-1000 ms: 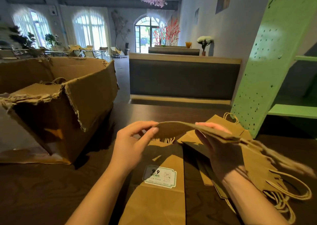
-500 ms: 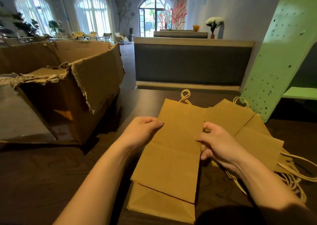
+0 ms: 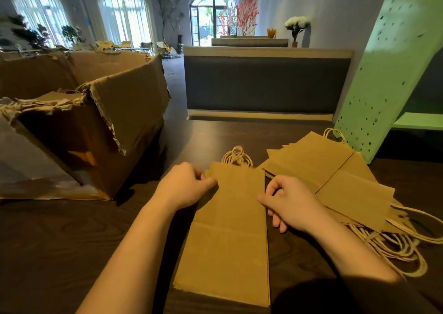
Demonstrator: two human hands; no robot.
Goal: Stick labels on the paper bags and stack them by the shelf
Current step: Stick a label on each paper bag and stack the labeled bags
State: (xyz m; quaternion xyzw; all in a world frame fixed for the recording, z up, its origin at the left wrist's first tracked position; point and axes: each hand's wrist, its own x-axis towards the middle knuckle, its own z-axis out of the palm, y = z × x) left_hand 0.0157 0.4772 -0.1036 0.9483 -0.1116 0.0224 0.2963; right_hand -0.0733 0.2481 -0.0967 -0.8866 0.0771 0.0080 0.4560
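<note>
- The brown paper bag [image 3: 230,237] lies flat on the dark tabletop [image 3: 60,241] between the two hands, with its twine handles [image 3: 236,158] just beyond the fingers.
- The left hand [image 3: 189,188] grips the bag's upper left corner with curled fingers.
- The right hand [image 3: 291,205] is curled at the bag's right edge and appears to pinch it, though the contact is partly hidden.
- Just right of that hand, a fanned pile of paper bags [image 3: 335,177] reaches towards the green pegboard shelf [image 3: 388,74].
- Left of the left hand stands a torn cardboard box [image 3: 119,112].
</note>
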